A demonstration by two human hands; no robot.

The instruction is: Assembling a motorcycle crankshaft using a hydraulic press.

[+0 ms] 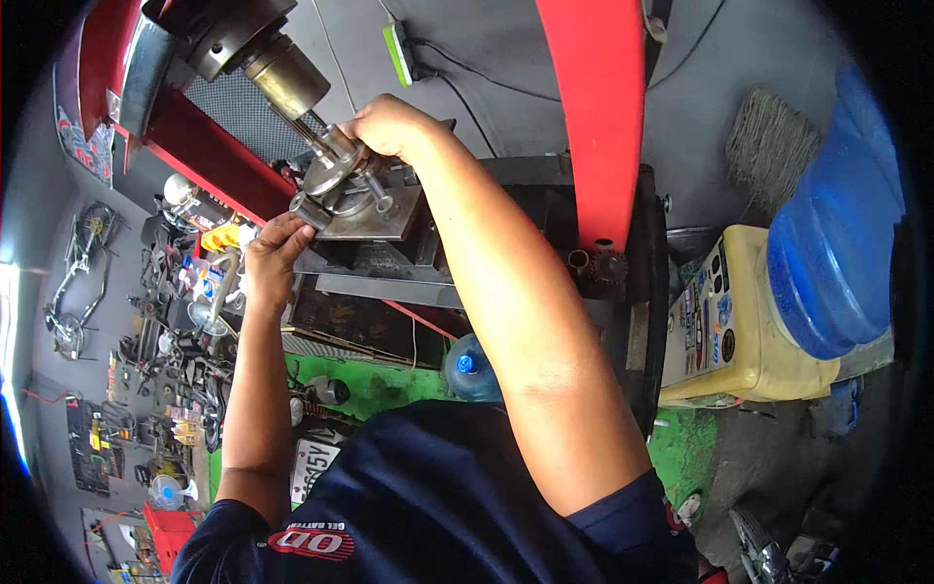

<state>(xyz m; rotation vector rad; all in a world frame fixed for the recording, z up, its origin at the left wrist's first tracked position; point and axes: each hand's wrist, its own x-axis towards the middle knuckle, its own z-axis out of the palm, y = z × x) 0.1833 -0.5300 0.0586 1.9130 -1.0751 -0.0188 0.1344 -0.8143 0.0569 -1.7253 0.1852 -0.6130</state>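
Under the brass-coloured ram of a press stands a metal crankshaft with round webs. A connecting rod sticks out from it toward me. It rests on a thick square steel plate on the press bed. My right hand is closed around the far right side of the crankshaft, its fingertips partly hidden. At the plate's near left corner, my left hand pinches a short grey metal cylinder between thumb and fingers.
The red press frame rises on the right, beside a gear on the bench. Below the bed sits a blue water bottle. A yellowish container with a large blue bottle is farther right. Motorcycle parts crowd the left.
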